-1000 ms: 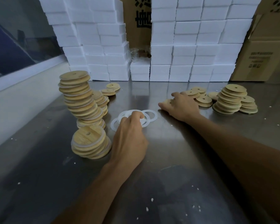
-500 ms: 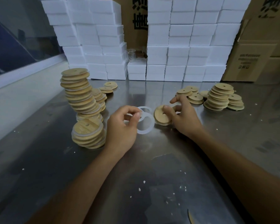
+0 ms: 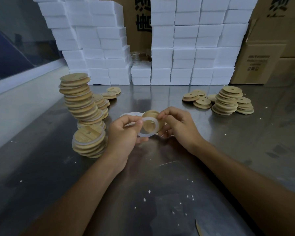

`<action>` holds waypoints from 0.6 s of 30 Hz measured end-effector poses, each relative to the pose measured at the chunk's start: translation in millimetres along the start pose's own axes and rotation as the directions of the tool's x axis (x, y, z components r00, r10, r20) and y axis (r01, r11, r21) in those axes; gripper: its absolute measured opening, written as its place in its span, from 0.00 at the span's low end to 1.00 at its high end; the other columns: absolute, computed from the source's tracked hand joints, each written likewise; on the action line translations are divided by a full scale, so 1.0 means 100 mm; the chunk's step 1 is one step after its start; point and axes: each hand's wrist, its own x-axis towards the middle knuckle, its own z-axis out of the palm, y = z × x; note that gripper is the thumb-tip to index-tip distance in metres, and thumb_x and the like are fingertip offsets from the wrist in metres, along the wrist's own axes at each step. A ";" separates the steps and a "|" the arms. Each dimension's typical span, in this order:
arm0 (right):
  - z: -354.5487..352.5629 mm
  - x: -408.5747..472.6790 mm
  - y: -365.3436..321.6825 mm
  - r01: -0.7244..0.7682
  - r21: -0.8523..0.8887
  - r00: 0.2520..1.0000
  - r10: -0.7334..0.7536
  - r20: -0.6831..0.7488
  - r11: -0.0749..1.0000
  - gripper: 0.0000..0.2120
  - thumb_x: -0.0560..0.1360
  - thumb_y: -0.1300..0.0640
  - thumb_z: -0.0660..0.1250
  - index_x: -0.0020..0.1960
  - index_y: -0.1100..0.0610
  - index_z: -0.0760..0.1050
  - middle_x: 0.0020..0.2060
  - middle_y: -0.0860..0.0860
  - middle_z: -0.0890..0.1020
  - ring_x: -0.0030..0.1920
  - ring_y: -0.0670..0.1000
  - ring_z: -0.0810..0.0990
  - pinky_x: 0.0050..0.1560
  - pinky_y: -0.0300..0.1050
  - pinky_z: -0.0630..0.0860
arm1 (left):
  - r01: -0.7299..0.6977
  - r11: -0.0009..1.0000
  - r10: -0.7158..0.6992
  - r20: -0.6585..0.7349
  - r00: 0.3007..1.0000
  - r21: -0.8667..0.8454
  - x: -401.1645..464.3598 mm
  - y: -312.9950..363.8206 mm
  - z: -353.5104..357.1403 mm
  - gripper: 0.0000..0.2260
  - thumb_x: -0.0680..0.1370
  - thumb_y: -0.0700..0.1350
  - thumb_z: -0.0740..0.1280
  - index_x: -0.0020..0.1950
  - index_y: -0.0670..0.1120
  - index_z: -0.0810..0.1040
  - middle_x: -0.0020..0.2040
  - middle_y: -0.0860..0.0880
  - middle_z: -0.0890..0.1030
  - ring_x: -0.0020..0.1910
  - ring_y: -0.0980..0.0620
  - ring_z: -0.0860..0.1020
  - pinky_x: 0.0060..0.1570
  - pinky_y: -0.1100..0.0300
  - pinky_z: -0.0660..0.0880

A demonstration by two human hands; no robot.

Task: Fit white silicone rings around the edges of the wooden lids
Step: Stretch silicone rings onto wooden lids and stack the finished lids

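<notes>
Dim, soft-focus (edges bowed), tabletop glare

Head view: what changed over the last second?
The left hand lifted one white silicone ring off the steel table; the right hand picked a round wooden lid from near the right-hand lids and brought it to centre. Ring and lid now meet between both hands. The tall leaning stack of lids is unchanged.

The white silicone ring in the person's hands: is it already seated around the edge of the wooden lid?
No. The left hand holds the ring loose in front of the lid gripped by the right hand.
</notes>
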 end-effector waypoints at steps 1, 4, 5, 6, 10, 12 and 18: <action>0.00 0.00 0.00 -0.001 0.005 1.000 0.001 0.010 1.000 0.11 0.79 0.64 0.63 0.41 0.55 0.80 0.33 0.54 0.82 0.30 0.54 0.81 0.31 0.47 0.79 | -0.015 1.000 0.015 -0.011 1.000 0.011 0.00 -0.01 0.00 0.05 0.78 0.38 0.68 0.44 0.42 0.81 0.49 0.47 0.82 0.48 0.48 0.82 0.37 0.58 0.81; 0.02 -0.01 0.01 0.055 -0.054 0.996 -0.051 0.068 0.997 0.07 0.78 0.57 0.67 0.42 0.54 0.79 0.33 0.49 0.82 0.30 0.54 0.81 0.33 0.48 0.80 | -0.057 0.996 0.056 0.015 0.998 0.065 0.00 -0.05 0.01 0.04 0.79 0.37 0.67 0.46 0.41 0.81 0.49 0.44 0.83 0.49 0.47 0.83 0.37 0.59 0.81; 0.03 -0.02 0.02 0.074 -0.062 0.994 -0.068 0.083 0.995 0.07 0.78 0.56 0.69 0.41 0.54 0.78 0.33 0.48 0.82 0.29 0.53 0.81 0.32 0.48 0.80 | -0.062 0.997 0.061 0.025 0.998 0.047 -0.01 -0.06 0.02 0.03 0.79 0.37 0.67 0.47 0.40 0.81 0.49 0.43 0.84 0.49 0.47 0.83 0.38 0.57 0.82; 0.05 -0.03 0.02 0.093 -0.073 0.992 -0.086 0.093 0.993 0.07 0.77 0.55 0.71 0.41 0.53 0.77 0.33 0.48 0.82 0.29 0.52 0.81 0.32 0.46 0.79 | -0.066 0.998 0.066 0.032 0.997 0.020 -0.01 -0.07 0.02 0.03 0.79 0.37 0.67 0.47 0.40 0.81 0.49 0.43 0.84 0.49 0.47 0.84 0.39 0.56 0.82; 0.07 -0.03 0.05 0.195 -0.169 0.977 -0.176 0.119 0.966 0.07 0.77 0.55 0.71 0.43 0.55 0.75 0.40 0.51 0.82 0.31 0.53 0.82 0.32 0.42 0.77 | -0.115 0.993 0.115 0.016 0.993 -0.025 0.00 -0.12 0.02 0.06 0.78 0.37 0.67 0.43 0.45 0.81 0.48 0.45 0.84 0.47 0.48 0.84 0.38 0.55 0.81; 0.07 -0.03 0.06 0.210 -0.195 0.975 -0.189 0.117 0.958 0.06 0.78 0.55 0.70 0.45 0.56 0.75 0.40 0.50 0.82 0.31 0.53 0.83 0.32 0.46 0.79 | -0.138 0.990 0.139 0.007 0.990 -0.025 0.01 -0.12 0.02 0.09 0.78 0.37 0.69 0.41 0.49 0.82 0.48 0.46 0.83 0.46 0.49 0.84 0.36 0.57 0.81; 0.07 -0.03 0.08 0.204 -0.201 0.977 -0.188 0.097 0.958 0.07 0.79 0.52 0.67 0.46 0.53 0.72 0.37 0.45 0.84 0.31 0.52 0.84 0.32 0.52 0.81 | -0.337 0.933 0.336 0.033 0.941 0.129 0.01 -0.15 0.00 0.12 0.78 0.39 0.68 0.40 0.55 0.80 0.49 0.46 0.82 0.44 0.49 0.84 0.32 0.54 0.82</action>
